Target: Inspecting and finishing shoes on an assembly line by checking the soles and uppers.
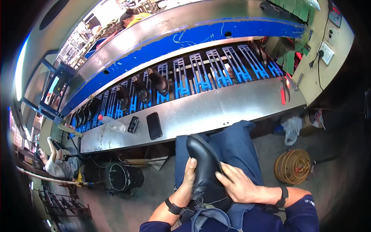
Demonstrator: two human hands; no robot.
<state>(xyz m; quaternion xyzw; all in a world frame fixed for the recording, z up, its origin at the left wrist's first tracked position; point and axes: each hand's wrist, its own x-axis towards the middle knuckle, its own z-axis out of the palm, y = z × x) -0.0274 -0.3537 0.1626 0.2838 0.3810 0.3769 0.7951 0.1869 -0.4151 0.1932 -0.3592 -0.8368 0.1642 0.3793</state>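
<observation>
A black leather boot [202, 154] rests on my lap with its toe pointing toward the bench. My left hand [189, 176] grips its left side, thumb up along the leather and the other fingers hidden beneath. My right hand [239, 182] closes on the right side near the sole edge, fingers bent against the boot. Dark blue trousers [239, 150] lie under it. On the bench beyond, several black shoes sit on a conveyor of blue racks, among them a black shoe [159, 83].
The metal bench [239, 100] bears a smartphone [154, 125], a small black object [133, 124], a red-capped bottle [112, 123] and red-handled pliers [285, 92]. Below stand a black bucket [119, 177] and a round wicker basket [288, 166]. A co-worker [62, 164] sits at the left.
</observation>
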